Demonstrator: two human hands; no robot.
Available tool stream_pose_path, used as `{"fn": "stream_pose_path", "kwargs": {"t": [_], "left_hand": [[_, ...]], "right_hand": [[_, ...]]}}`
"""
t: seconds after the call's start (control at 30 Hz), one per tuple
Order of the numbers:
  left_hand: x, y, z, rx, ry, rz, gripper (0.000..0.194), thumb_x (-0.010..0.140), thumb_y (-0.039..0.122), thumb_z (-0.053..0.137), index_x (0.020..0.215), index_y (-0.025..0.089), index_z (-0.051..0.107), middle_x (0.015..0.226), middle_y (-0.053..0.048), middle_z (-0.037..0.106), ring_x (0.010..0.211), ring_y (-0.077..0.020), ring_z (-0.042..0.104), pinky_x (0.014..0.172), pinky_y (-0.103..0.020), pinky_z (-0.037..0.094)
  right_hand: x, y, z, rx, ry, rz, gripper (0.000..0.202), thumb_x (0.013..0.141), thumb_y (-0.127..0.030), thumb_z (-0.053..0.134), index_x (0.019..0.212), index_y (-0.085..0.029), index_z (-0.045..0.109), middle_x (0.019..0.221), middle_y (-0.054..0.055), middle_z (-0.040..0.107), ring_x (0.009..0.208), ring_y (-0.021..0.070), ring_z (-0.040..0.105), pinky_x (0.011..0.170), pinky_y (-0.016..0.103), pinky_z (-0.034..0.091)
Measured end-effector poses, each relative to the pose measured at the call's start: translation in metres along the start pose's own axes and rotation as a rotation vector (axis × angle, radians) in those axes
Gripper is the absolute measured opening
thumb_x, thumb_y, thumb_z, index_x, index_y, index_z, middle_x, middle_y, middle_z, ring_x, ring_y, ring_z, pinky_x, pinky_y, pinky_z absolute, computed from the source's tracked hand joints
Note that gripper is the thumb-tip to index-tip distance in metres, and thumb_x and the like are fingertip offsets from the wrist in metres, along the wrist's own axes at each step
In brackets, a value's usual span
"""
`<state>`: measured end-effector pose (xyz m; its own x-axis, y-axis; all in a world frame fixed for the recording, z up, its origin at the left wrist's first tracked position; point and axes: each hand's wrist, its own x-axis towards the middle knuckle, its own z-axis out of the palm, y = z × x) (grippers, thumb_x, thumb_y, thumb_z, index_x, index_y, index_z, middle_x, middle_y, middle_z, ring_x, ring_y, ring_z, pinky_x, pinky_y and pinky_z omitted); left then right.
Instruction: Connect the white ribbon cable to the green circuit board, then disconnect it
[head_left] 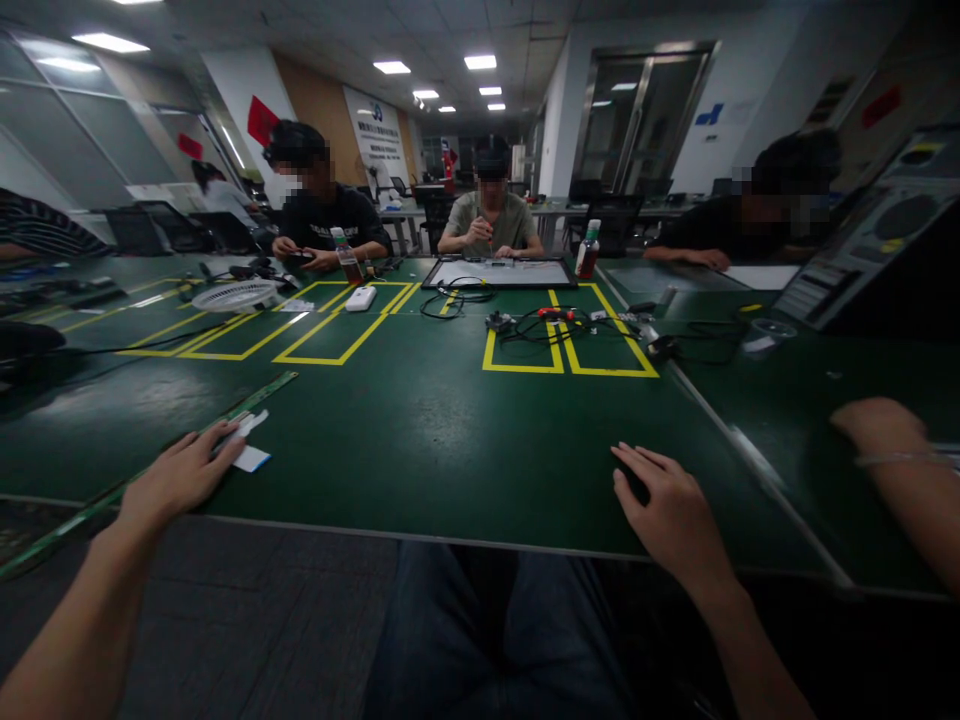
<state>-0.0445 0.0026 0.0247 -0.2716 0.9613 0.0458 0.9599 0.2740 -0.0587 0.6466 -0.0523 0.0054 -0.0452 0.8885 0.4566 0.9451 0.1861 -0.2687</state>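
At the left, my left hand (182, 472) rests on the green table (442, 440), its fingers lying over a small white item (251, 458) with a blue edge and some pale strips. A long, thin green strip (262, 391) runs diagonally past that hand and over the table's front edge. On the right, my right hand (664, 500) lies on the bare tabletop near the front edge, fingers stretched and thumb apart, with nothing in it.
Yellow tape rectangles (523, 368) mark the table. Black cables, a red-handled tool (556, 314), a white box (361, 298), a round white grille (234, 294) and two bottles (589, 250) stand farther back. Another person's arm (904, 460) rests at right; several people sit opposite.
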Motion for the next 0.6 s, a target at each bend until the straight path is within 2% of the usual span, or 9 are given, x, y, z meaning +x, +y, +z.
{"fn": "stream_pose_path", "kwargs": {"t": [0.1, 0.17, 0.43, 0.5, 0.6], "left_hand": [[0.006, -0.027, -0.002, 0.019, -0.094, -0.185, 0.074, 0.105, 0.058, 0.017, 0.159, 0.015, 0.046, 0.151, -0.018, 0.061, 0.130, -0.0298, 0.063, 0.104, -0.039, 0.048], [0.007, -0.033, -0.003, 0.037, -0.112, -0.222, 0.077, 0.104, 0.060, 0.013, 0.160, 0.015, 0.044, 0.149, -0.018, 0.062, 0.130, -0.0305, 0.063, 0.103, -0.038, 0.047], [0.005, -0.035, 0.007, -0.030, -0.014, -0.232, 0.079, 0.102, 0.060, 0.014, 0.153, 0.013, 0.052, 0.143, -0.020, 0.066, 0.123, -0.0365, 0.065, 0.100, -0.043, 0.049], [0.004, -0.035, 0.008, -0.069, 0.022, -0.179, 0.077, 0.102, 0.058, 0.014, 0.154, 0.014, 0.051, 0.145, -0.017, 0.065, 0.133, -0.0362, 0.060, 0.105, -0.045, 0.048], [0.000, -0.032, 0.006, -0.061, 0.111, -0.117, 0.074, 0.103, 0.054, 0.011, 0.159, 0.019, 0.045, 0.156, -0.009, 0.058, 0.153, -0.0337, 0.041, 0.117, -0.052, 0.039]], "right_hand": [[0.000, 0.000, 0.001, -0.016, 0.002, -0.001, 0.041, 0.100, -0.037, 0.052, 0.134, -0.022, 0.070, 0.136, 0.010, 0.072, 0.127, 0.0298, 0.064, 0.106, 0.055, 0.052], [0.000, 0.000, 0.002, -0.023, 0.005, -0.003, 0.040, 0.101, -0.037, 0.051, 0.133, -0.022, 0.071, 0.136, 0.010, 0.073, 0.127, 0.0298, 0.064, 0.106, 0.054, 0.052], [0.000, -0.003, 0.001, -0.036, 0.007, -0.001, 0.040, 0.101, -0.036, 0.051, 0.133, -0.023, 0.070, 0.136, 0.009, 0.072, 0.127, 0.0301, 0.064, 0.106, 0.054, 0.053], [0.000, -0.003, 0.001, -0.043, 0.001, -0.002, 0.040, 0.101, -0.037, 0.051, 0.134, -0.022, 0.070, 0.137, 0.009, 0.072, 0.127, 0.0299, 0.064, 0.105, 0.054, 0.053], [-0.001, -0.001, 0.002, -0.045, 0.003, -0.004, 0.040, 0.101, -0.037, 0.052, 0.134, -0.022, 0.069, 0.136, 0.009, 0.072, 0.128, 0.0295, 0.064, 0.106, 0.054, 0.052]]}}
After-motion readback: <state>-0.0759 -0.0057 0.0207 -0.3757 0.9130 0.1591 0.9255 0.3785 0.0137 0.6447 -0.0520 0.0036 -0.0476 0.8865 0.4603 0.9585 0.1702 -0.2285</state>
